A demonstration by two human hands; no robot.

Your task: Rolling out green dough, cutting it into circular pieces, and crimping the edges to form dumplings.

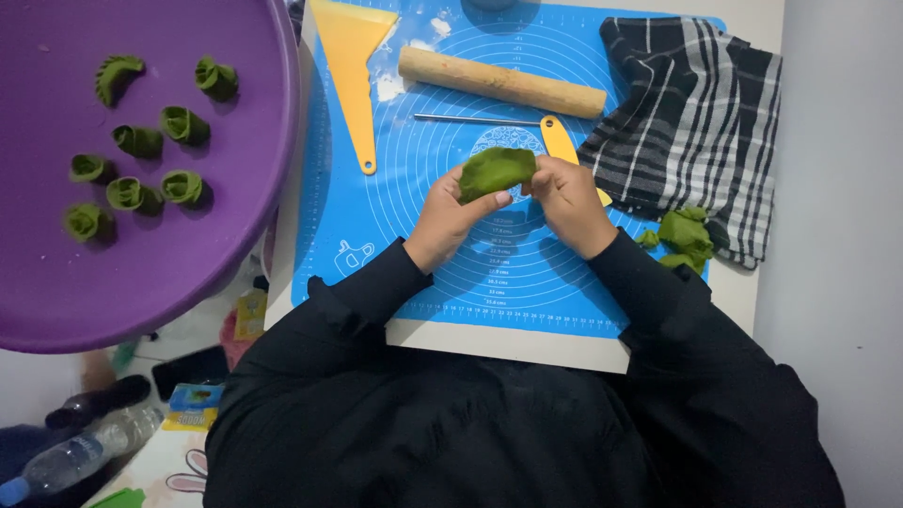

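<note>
Pinching a folded green dough piece (pixel 497 171) between both hands above the middle of the blue mat (pixel 423 245), left hand (pixel 451 218) has thumb and fingers closed on its near-left edge, right hand (pixel 567 199) curls tight on the right end. Honestly the seam could tear or gape if those pinches squeeze too hard. Leftover dough scraps (pixel 685 235) by the checked cloth (pixel 696 122) might dry out too, and the rolling pin (pixel 501 82) on the far side looks free to roll.
</note>
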